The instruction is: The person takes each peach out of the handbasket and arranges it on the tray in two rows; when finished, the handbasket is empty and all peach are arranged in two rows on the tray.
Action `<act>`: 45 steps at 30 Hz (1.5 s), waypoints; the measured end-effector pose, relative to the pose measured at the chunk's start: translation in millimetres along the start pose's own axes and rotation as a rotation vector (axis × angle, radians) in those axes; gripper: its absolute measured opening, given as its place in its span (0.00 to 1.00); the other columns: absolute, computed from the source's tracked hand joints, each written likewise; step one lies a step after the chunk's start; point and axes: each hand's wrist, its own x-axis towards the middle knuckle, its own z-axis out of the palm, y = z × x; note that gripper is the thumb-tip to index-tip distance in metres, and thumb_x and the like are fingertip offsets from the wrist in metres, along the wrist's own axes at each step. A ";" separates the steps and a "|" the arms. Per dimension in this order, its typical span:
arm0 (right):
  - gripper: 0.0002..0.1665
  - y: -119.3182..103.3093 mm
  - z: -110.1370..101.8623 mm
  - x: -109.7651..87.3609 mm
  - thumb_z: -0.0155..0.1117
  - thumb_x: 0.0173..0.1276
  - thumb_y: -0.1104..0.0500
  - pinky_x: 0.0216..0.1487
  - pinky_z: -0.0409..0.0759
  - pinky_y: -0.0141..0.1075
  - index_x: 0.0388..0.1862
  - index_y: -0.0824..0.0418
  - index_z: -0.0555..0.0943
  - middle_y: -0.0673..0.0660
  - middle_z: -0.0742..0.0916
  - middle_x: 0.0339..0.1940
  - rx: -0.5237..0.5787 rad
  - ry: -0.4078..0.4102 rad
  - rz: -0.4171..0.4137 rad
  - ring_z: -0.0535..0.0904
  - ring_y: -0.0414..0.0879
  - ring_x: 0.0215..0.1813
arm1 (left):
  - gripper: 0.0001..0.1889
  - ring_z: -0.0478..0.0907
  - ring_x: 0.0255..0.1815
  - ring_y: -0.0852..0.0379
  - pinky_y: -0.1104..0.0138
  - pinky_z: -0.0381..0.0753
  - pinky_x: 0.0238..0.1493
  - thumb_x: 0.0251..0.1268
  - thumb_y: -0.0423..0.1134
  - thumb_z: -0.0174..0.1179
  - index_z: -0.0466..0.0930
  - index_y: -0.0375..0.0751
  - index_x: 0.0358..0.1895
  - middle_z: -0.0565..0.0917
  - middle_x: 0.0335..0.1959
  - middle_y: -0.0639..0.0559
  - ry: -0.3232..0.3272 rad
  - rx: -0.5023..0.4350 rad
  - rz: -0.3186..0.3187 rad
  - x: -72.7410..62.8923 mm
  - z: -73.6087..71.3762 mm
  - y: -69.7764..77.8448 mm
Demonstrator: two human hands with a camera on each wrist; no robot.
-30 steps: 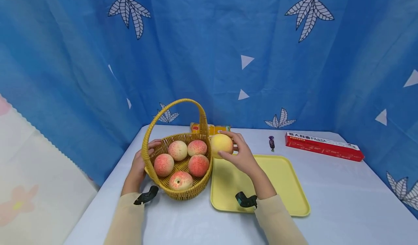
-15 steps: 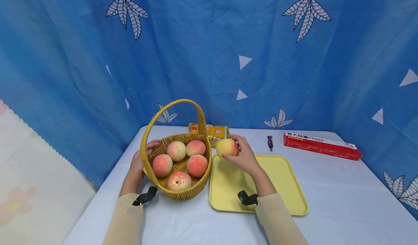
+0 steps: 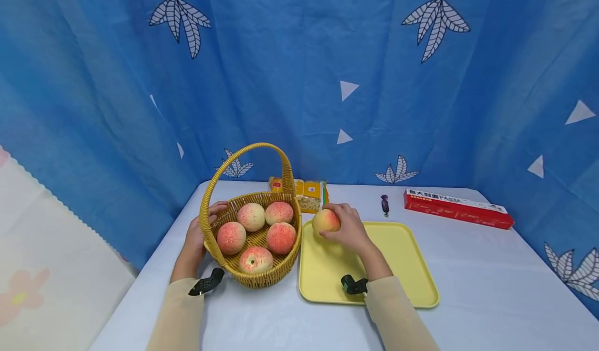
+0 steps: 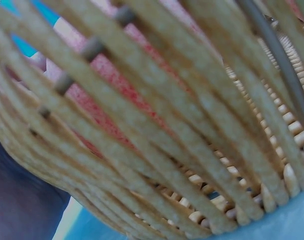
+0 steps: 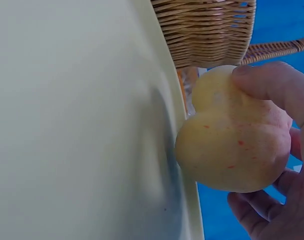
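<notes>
Status: we count five peaches (image 3: 259,263) in the wicker basket (image 3: 262,281) and one held peach (image 3: 323,223) outside it, over the far left corner of the yellow tray (image 3: 398,252). We judge this transfer nearly complete, with only the release not yet done; the five others lie unhandled.

Right hand (image 3: 350,230): the thumb and fingers spread about the peach's width and grip it from the right. In the right wrist view the peach overlaps the tray rim; we cannot tell whether it touches.

Left hand (image 3: 195,236): the fingers rest at the basket's left rim. Basket and handle (image 3: 263,145) hide part of them — we cannot tell whether they close round the rim.

Edges and room: the tray's left rim runs just beside the basket wall, leaving little space between. A yellow-orange food packet (image 3: 311,195) lies close behind the tray's far left corner. The handle arches over the basket and limits access from above. We find open room over the tray's right half and on the surface (image 3: 472,278) to its right; the purple wrapped candy (image 3: 385,205) and red pasta box (image 3: 458,210) lie beyond the tray's far edge.
</notes>
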 end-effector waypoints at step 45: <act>0.44 -2.6 1.6 -0.6 0.75 0.61 0.49 0.72 0.67 0.60 0.75 0.49 0.67 0.59 0.72 0.73 -0.017 -0.132 -0.078 0.63 0.60 0.74 | 0.23 0.64 0.74 0.64 0.76 0.62 0.71 0.81 0.39 0.43 0.69 0.25 0.67 0.71 0.73 0.47 -0.012 -0.036 0.027 0.9 -1.9 -3.3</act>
